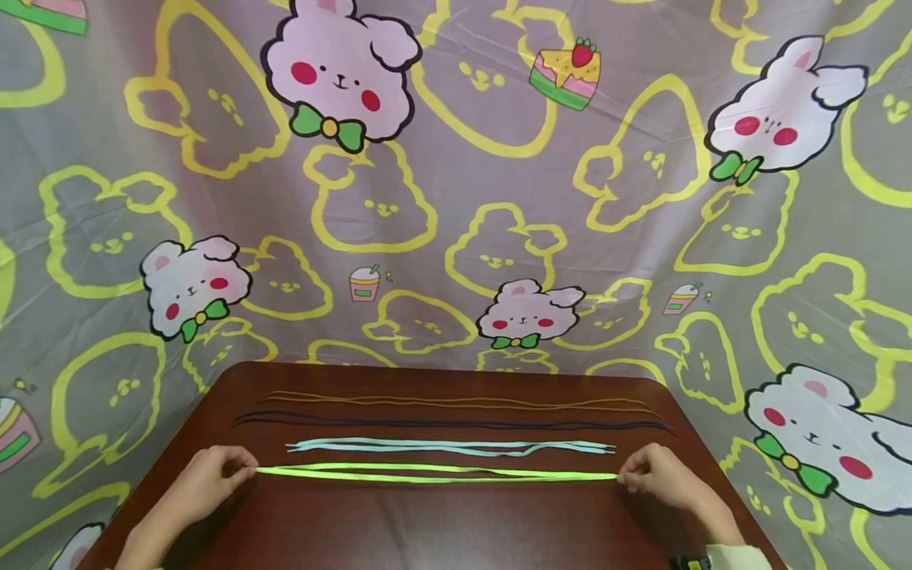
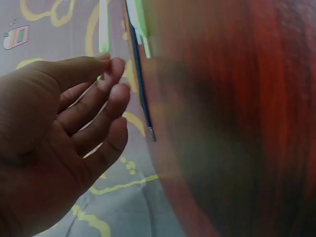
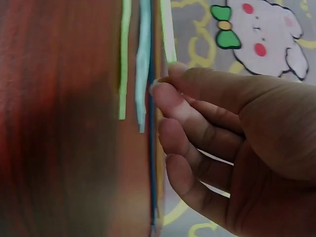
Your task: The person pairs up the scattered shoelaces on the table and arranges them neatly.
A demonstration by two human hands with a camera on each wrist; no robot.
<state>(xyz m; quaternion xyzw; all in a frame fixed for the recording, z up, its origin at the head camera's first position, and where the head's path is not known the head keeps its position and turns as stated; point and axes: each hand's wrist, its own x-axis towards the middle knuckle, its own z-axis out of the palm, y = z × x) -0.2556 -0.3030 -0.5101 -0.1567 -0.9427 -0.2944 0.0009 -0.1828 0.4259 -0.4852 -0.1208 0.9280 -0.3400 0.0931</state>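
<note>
A neon green shoelace (image 1: 606,476) stretches from side to side between the two hands, raised off the brown table (image 1: 456,530). At its left end, the left hand (image 1: 210,481) pinches it between thumb and index finger, the other fingers loosely bent. The right hand (image 1: 659,475) grips the opposite end with thumb and fingertips. Another green lace (image 3: 125,54) lies on the table, close by in the right wrist view. Beyond it, light blue laces (image 1: 356,442) run parallel, their tips visible near the right hand.
Dark blue laces (image 1: 456,425) and brown laces (image 1: 456,406) lie lengthwise farther back on the table. A grey curtain (image 1: 442,182) with cartoon rabbits surrounds the table's back and sides. On the right wrist is a dark band (image 1: 689,563).
</note>
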